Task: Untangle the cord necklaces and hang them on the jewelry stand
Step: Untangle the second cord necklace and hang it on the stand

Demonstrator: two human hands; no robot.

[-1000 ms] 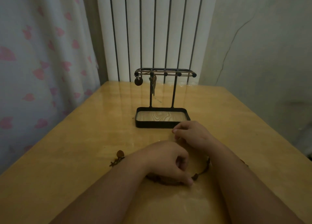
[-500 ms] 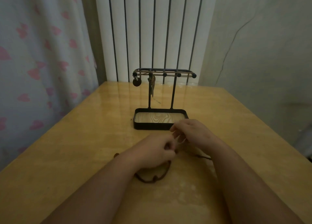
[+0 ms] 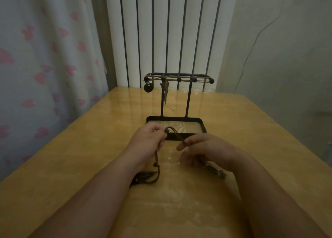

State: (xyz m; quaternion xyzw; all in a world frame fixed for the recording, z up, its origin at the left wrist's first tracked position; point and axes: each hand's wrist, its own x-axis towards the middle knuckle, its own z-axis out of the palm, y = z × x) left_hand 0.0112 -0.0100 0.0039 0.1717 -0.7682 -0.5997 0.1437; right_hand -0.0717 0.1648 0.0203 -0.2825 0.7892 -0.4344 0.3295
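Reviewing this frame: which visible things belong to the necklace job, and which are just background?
Job: brown cord necklace, pinched by left hand and right hand; jewelry stand; hung necklace on its rail.
Background: table; heart-print curtain; radiator.

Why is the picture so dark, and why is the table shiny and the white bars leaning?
Head view: dim light leaves the left hand, right hand and cord necklace murky; the table shows pale glare by the arms and mirrors the radiator at its far edge; the wide-angle lens fans its bars outward.
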